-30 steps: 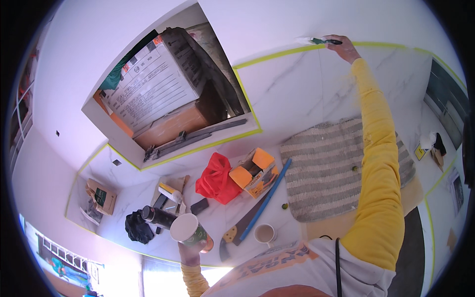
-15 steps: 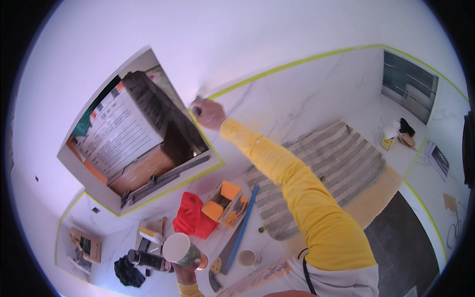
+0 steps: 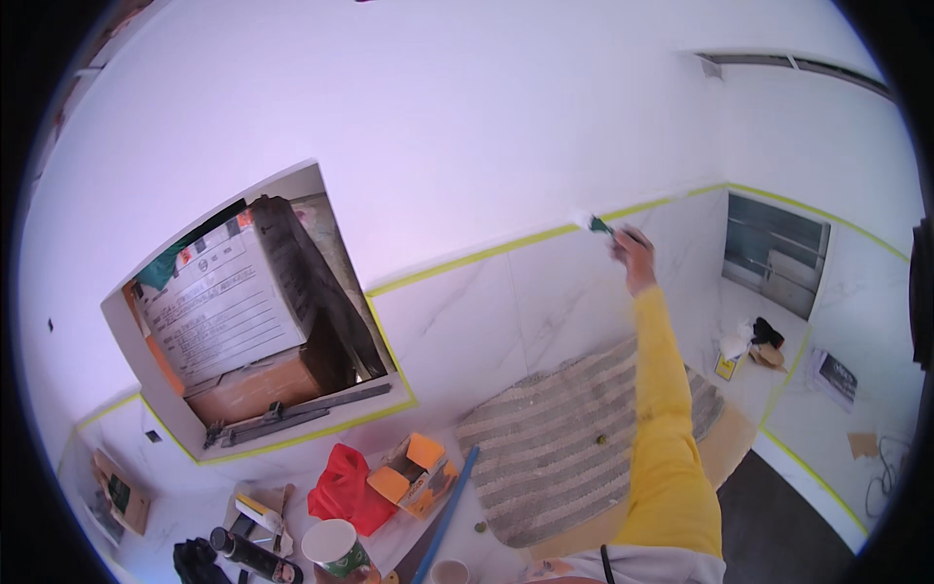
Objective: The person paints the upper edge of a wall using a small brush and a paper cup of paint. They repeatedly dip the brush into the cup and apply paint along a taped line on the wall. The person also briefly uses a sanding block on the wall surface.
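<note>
Right hand point(image 3: 634, 258) is reaching up and forward to the wall point(image 3: 467, 156), the arm extending in a yellow sleeve point(image 3: 666, 389). Its fingers point(image 3: 619, 251) are pinching a small paintbrush point(image 3: 601, 226) by the handle. The brush is angling up and to the left, its green part showing ahead of the grip. Pale bristles are lying at the upper edge of a yellow-green tape line point(image 3: 525, 240); they are blending into the white paint, so exact contact is not being resolved. The tape is running between the white wall and the marbled panels point(image 3: 467, 331) below.

Left hand is not showing; cannot tell the state of its fingers.

Bench, below the hand: a grey striped mat point(image 3: 545, 438) is lying under the reaching arm. A blue strip point(image 3: 446, 516) is lying just left of the mat. Left of that strip, an open orange carton point(image 3: 425, 452) is sitting against a red bundle point(image 3: 350, 492). At the lower edge, a paper cup point(image 3: 333, 540) with a green side is standing near a dark bottle point(image 3: 255, 557), which is slanting. A mug point(image 3: 449, 572) is being partly cut off by the frame edge.

Wall recess, left: a large lined white box point(image 3: 229, 311) is resting inside, leaning at a tilt.
</note>
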Tool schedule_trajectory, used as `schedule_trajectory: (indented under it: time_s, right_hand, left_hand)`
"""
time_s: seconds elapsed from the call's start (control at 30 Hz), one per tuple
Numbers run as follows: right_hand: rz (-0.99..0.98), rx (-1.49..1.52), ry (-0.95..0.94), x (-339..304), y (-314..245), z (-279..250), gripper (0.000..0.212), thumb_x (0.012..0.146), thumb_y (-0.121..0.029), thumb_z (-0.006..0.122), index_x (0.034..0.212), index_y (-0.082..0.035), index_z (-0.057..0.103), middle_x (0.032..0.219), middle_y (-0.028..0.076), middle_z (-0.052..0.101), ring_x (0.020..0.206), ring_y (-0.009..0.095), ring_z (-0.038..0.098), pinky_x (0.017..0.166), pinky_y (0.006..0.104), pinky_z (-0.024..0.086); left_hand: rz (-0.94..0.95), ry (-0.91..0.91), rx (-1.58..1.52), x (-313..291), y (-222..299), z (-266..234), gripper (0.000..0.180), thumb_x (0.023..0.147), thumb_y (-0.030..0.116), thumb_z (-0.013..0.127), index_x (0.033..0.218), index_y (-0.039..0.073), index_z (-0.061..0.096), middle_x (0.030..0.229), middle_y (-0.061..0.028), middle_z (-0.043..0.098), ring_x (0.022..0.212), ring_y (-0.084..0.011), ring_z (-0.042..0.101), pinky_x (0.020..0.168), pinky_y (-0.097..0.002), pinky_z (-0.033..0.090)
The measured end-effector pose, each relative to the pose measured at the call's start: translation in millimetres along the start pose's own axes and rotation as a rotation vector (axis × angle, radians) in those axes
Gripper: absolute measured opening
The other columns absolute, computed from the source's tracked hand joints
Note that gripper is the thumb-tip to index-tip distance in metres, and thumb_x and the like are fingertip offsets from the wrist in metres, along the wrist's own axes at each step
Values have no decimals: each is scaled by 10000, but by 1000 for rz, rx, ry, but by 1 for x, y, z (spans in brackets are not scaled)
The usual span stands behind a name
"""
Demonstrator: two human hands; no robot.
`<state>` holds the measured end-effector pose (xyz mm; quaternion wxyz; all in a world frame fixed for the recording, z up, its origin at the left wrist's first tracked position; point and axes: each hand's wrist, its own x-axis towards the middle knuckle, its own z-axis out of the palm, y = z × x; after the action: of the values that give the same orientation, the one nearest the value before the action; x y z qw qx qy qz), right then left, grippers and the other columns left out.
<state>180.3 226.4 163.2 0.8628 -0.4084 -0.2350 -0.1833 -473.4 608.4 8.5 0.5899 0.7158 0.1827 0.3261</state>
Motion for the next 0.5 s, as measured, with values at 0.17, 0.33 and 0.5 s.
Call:
schedule_trajectory:
  time_s: [0.17,0.33,0.5]
  right_hand:
    - [298,555,-235,-223,-20,-75,145,933,-299,634,901,-160,608,647,-16,601,535,118,558,565,301,496]
    - [644,833,-99,-417,22,-70,239,954,-302,618,1001,-68,600,752,57,596,619,161,562,567,315,476]
    - [737,615,-72,-424,33,-38,254,987,-338,555,996,-93,623,588,2,556,506,121,520,537,303,452]
  left_hand:
    - [69,-57,87,-10,7,10,649,663,215,874,1209,8,590,1080,-80,677,977,-172,648,874,-344,521]
    - [143,-166,-26,-13,11,47,660,665,183,861,1238,22,578,1112,-79,680,1020,-170,638,924,-340,510]
    - [71,-207,-46,-40,13,63,764,663,201,884,1311,25,520,1185,-92,657,1086,-187,616,989,-343,485]
